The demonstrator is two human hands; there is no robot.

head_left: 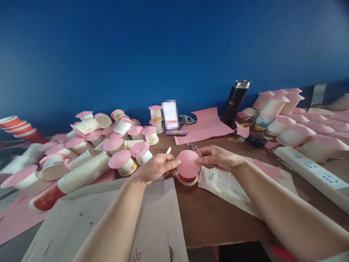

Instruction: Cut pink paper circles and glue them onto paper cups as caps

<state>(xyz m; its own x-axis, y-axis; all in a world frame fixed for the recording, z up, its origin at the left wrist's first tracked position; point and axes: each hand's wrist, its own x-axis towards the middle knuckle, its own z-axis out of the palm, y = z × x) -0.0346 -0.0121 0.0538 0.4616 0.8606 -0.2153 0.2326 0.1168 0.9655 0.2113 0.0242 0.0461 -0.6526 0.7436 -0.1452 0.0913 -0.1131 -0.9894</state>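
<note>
My left hand (pixel 156 166) and my right hand (pixel 218 158) pinch a round pink paper disc (pixel 188 163) from opposite edges, just above the brown table. Beneath the disc sits a short paper cup (pixel 187 179) with a red inside, its rim showing below the disc's lower edge. Whether the disc touches the cup I cannot tell. A printed paper sheet (pixel 226 183) lies under my right wrist.
Several pink-capped paper cups (pixel 122 145) and a long stack of white cups (pixel 84 173) lie at the left. More capped cups (pixel 289 120) are at the right, with a black flask (pixel 235 102), pink paper sheet (pixel 204 125), white power strip (pixel 313 174) and grey cardboard (pixel 109 222) in front.
</note>
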